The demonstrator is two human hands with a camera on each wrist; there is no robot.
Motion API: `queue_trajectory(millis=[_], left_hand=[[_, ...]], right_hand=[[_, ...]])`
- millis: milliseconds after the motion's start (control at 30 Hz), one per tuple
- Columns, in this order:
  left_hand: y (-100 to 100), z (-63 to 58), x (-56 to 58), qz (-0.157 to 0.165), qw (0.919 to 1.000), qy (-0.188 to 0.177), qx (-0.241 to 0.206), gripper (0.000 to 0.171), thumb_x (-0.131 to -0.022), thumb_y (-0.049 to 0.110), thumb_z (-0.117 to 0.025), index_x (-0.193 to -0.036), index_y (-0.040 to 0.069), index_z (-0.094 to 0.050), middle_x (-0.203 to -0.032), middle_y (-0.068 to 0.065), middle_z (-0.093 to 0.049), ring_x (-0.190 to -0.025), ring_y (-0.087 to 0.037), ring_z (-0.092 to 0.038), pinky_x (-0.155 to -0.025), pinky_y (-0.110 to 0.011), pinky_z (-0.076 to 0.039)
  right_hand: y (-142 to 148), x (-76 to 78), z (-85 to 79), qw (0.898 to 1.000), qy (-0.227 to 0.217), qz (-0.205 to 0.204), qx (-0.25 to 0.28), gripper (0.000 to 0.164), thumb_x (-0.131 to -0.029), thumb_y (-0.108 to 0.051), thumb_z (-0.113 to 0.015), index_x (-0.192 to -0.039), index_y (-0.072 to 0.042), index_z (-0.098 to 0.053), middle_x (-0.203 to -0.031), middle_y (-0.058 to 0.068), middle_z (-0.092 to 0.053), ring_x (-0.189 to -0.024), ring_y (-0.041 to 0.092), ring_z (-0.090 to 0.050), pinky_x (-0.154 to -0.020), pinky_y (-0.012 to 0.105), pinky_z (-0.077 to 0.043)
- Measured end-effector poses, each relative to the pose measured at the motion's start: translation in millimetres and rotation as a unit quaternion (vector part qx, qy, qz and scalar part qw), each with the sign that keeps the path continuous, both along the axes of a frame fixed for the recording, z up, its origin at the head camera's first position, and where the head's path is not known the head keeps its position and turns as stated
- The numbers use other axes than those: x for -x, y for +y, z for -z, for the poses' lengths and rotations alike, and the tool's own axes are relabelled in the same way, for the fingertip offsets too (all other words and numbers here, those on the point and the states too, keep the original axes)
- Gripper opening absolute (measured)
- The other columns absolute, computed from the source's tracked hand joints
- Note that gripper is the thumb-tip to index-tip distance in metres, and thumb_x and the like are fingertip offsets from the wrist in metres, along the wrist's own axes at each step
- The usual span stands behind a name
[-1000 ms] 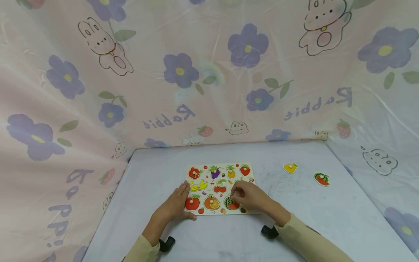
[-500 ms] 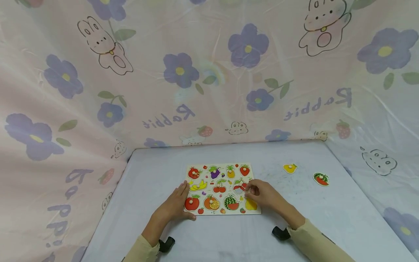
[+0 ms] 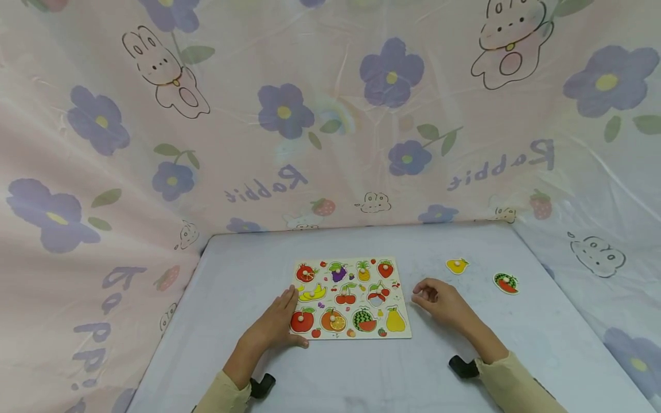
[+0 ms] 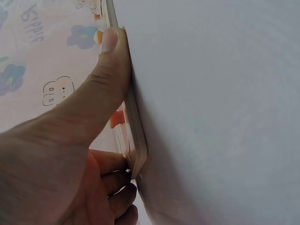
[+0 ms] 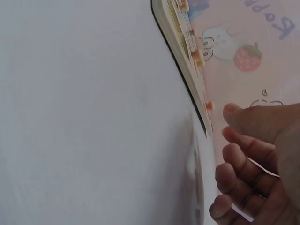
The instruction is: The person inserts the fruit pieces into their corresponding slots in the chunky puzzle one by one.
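A wooden knob puzzle board (image 3: 356, 337) with fruit pictures lies on the table. My left hand (image 3: 276, 320) holds its near left corner, fingers at the left edge and thumb along the near edge; in the left wrist view the thumb (image 4: 110, 61) presses that edge. My right hand (image 3: 444, 301) is just right of the board, fingers loosely curled and holding nothing. On the board, the watermelon picture (image 3: 365, 320) and the pear picture (image 3: 395, 319) show no knobs. A loose pear piece (image 3: 457, 265) and a watermelon piece (image 3: 506, 283) lie beyond my right hand.
A white cloth covers the table (image 3: 330, 378). Pink curtains (image 3: 330, 143) printed with rabbits and flowers stand behind it and at both sides. Each wrist bears a black mount, the left one (image 3: 263, 386) and the right one (image 3: 463, 367).
My right hand has moved rightward off the board, uncovering the watermelon, pear and red-and-white fruit pictures. My left hand and the loose pieces stay in place.
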State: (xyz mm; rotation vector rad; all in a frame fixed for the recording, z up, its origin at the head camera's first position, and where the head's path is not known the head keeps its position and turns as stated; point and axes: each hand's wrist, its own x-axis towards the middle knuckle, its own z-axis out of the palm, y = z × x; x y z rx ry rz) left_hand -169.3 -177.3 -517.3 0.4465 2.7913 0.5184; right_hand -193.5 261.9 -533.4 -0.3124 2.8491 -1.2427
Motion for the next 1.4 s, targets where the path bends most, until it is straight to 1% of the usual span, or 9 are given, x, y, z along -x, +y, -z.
queue_trajectory(millis=[267,400,600,800,900,1033,1133,1267,1400], left_hand=[[0.1,0.3,0.3,0.003,1.0,-0.002,0.001,0.13,-0.073,0.047,-0.098,-0.167,-0.004,-0.026,-0.177,-0.022,-0.02,-0.163,-0.039,-0.021,-0.132,-0.053,-0.025],[0.0,-0.3,-0.4,0.004,1.0,0.003,-0.001,0.129,-0.073,0.046,-0.099,-0.167,-0.005,-0.027,-0.177,-0.023,-0.02,-0.163,-0.039,-0.022,-0.132,-0.054,-0.025],[0.9,-0.2,-0.5,0.002,1.0,0.004,0.0,0.128,-0.073,0.045,-0.098,-0.167,-0.004,-0.027,-0.176,-0.023,-0.021,-0.163,-0.039,-0.021,-0.132,-0.054,-0.025],[0.3,0.4,-1.0,-0.001,1.0,0.005,0.006,0.129,-0.073,0.046,-0.098,-0.168,-0.003,-0.026,-0.177,-0.021,-0.021,-0.164,-0.038,-0.021,-0.132,-0.052,-0.024],[-0.3,1.6,-0.4,0.0,1.0,0.005,0.004,0.129,-0.073,0.045,-0.099,-0.167,-0.004,-0.026,-0.177,-0.022,-0.021,-0.164,-0.038,-0.021,-0.132,-0.052,-0.024],[-0.7,2.4,-0.2,0.002,1.0,0.004,0.0,0.129,-0.072,0.045,-0.099,-0.167,-0.004,-0.026,-0.176,-0.022,-0.021,-0.163,-0.038,-0.021,-0.132,-0.052,-0.024],[-0.6,1.8,-0.4,0.004,1.0,0.004,-0.003,0.129,-0.073,0.045,-0.099,-0.167,-0.005,-0.026,-0.176,-0.023,-0.021,-0.163,-0.039,-0.021,-0.132,-0.052,-0.024],[-0.5,1.0,0.2,0.005,1.0,0.002,-0.003,0.13,-0.073,0.046,-0.099,-0.167,-0.005,-0.026,-0.177,-0.023,-0.02,-0.164,-0.039,-0.021,-0.133,-0.053,-0.023],[-0.4,0.7,0.5,0.006,1.0,0.002,-0.004,0.129,-0.073,0.046,-0.099,-0.166,-0.006,-0.027,-0.176,-0.024,-0.02,-0.164,-0.039,-0.02,-0.133,-0.053,-0.022]], right_hand=[[24.7,0.3,-1.9,0.998,0.01,0.054,-0.022,0.018,-0.099,-0.022,-0.08,-0.108,-0.008,-0.071,-0.087,0.001,-0.061,-0.079,0.016,-0.054,-0.062,0.024,-0.047],[41.1,1.0,-4.1,0.997,0.016,0.07,-0.031,0.02,-0.101,-0.023,-0.078,-0.11,-0.006,-0.071,-0.09,0.002,-0.061,-0.08,0.016,-0.054,-0.064,0.025,-0.047],[64.9,2.1,-9.6,0.994,0.038,0.096,-0.04,0.024,-0.102,-0.026,-0.077,-0.11,-0.004,-0.072,-0.092,0.004,-0.066,-0.081,0.014,-0.058,-0.066,0.024,-0.049],[83.1,2.7,-14.6,0.989,0.038,0.133,-0.049,0.031,-0.104,-0.029,-0.074,-0.113,0.001,-0.071,-0.093,0.007,-0.065,-0.083,0.018,-0.057,-0.063,0.024,-0.046],[93.3,3.5,-12.5,0.986,0.051,0.152,-0.048,0.033,-0.104,-0.028,-0.074,-0.114,0.003,-0.071,-0.094,0.008,-0.065,-0.083,0.018,-0.057,-0.062,0.024,-0.045],[106.1,3.8,-7.6,0.98,0.064,0.178,-0.056,0.03,-0.104,-0.025,-0.074,-0.113,0.003,-0.072,-0.094,0.01,-0.066,-0.083,0.019,-0.058,-0.062,0.022,-0.045],[113.4,3.7,-7.1,0.975,0.062,0.205,-0.064,0.029,-0.104,-0.024,-0.073,-0.113,0.003,-0.071,-0.094,0.012,-0.065,-0.083,0.022,-0.057,-0.061,0.022,-0.044],[119.4,3.8,-11.0,0.967,0.05,0.239,-0.066,0.03,-0.104,-0.021,-0.072,-0.114,0.007,-0.069,-0.093,0.015,-0.063,-0.082,0.026,-0.056,-0.061,0.027,-0.043],[124.8,6.0,-11.6,0.962,0.042,0.261,-0.069,0.03,-0.103,-0.017,-0.072,-0.116,0.01,-0.067,-0.093,0.019,-0.063,-0.082,0.031,-0.057,-0.063,0.033,-0.043]])
